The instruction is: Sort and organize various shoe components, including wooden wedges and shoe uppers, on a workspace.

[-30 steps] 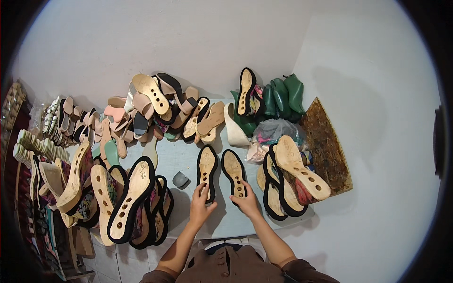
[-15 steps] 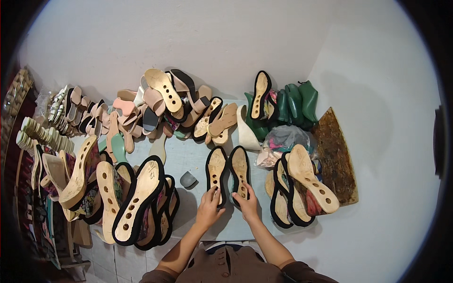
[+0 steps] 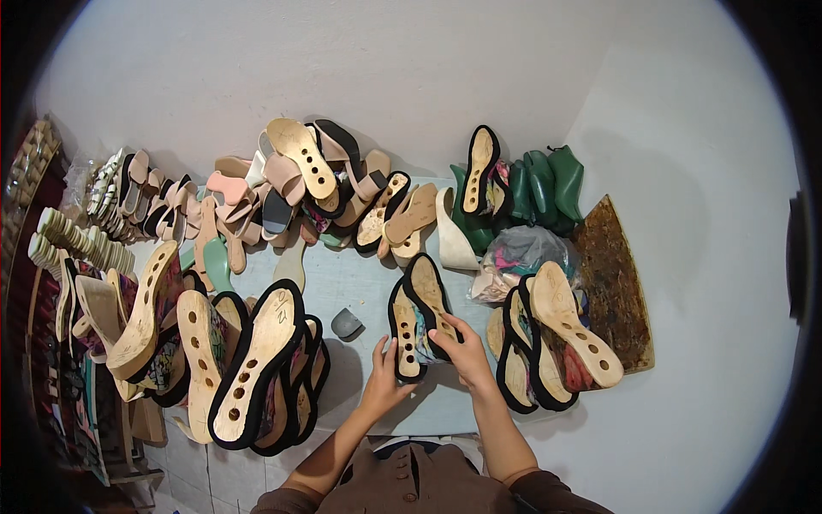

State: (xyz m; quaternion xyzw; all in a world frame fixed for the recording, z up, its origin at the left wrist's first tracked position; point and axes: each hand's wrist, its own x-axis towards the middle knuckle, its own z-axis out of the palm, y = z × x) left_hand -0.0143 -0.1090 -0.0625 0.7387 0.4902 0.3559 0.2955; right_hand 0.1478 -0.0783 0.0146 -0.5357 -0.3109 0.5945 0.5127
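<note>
Two wedge shoe soles with black padded rims and pale, holed wooden tops stand close together in front of me. My right hand (image 3: pixel 465 353) grips the right wedge sole (image 3: pixel 428 287) by its side, thumb on top. This sole is lifted and tilted, partly covering the left one's upper part. My left hand (image 3: pixel 385 387) is at the near end of the left wedge sole (image 3: pixel 408 338), fingers stretched along its outer edge and thumb just below. Patterned fabric shows between the two soles.
A small grey curved piece (image 3: pixel 347 325) lies left of my hands. Stacked wedge soles stand left (image 3: pixel 257 368) and right (image 3: pixel 548 343). Behind are piled beige sandals (image 3: pixel 282 176), green shoe lasts (image 3: pixel 539 184), a plastic bag (image 3: pixel 522 257) and a stained brown board (image 3: pixel 612 283).
The right sole has been raised and shifted left over the left sole, my right hand moving with it. The left sole has moved slightly right; my left hand's thumb has come off its top.
</note>
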